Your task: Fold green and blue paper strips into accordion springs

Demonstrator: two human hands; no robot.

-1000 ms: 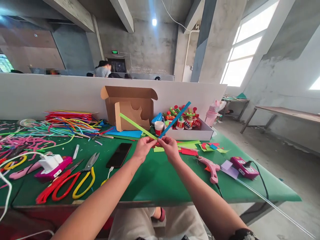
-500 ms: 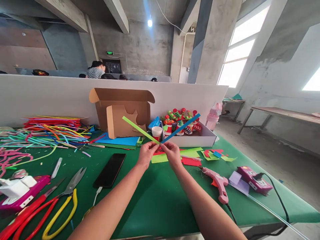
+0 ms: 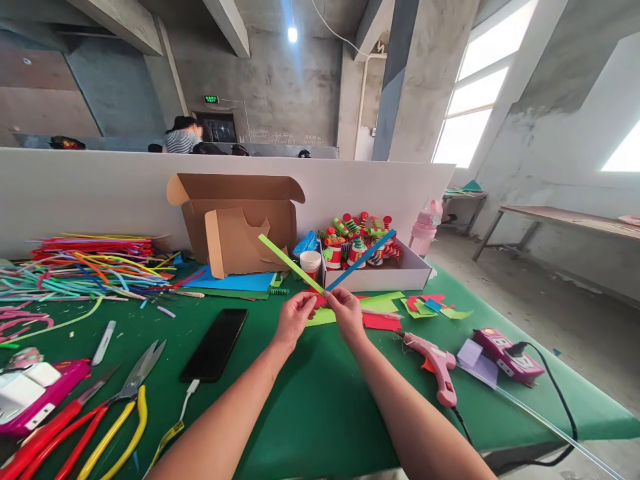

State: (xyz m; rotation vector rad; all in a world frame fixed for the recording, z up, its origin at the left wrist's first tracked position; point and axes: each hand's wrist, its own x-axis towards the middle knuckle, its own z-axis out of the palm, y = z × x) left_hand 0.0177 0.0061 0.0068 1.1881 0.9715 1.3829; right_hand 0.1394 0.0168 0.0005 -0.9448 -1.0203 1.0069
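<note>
A green paper strip [image 3: 287, 260] and a blue paper strip [image 3: 363, 259] meet at their lower ends in a V shape. My right hand [image 3: 346, 313] pinches that joined corner between thumb and fingers. Just left of it and slightly lower, my left hand [image 3: 295, 319] has its thumb and fingertips pressed together, apart from the green strip. Whether anything small is between those left fingertips is hidden. Beneath and behind the hands lie green paper pieces [image 3: 390, 301] and a red paper piece [image 3: 381, 321].
A pink glue gun [image 3: 434, 363] lies right, near a power strip [image 3: 510, 360]. To the left are a phone [image 3: 215, 345], scissors [image 3: 143, 370] and pipe cleaners [image 3: 95, 267]. Behind stand a cardboard box [image 3: 193, 230], paper cups [image 3: 311, 261] and a white box [image 3: 400, 279] of red-green crafts.
My left hand has let go of the joined corner and drawn slightly down and away. My right hand keeps holding the two strips. The view has shifted slightly.
</note>
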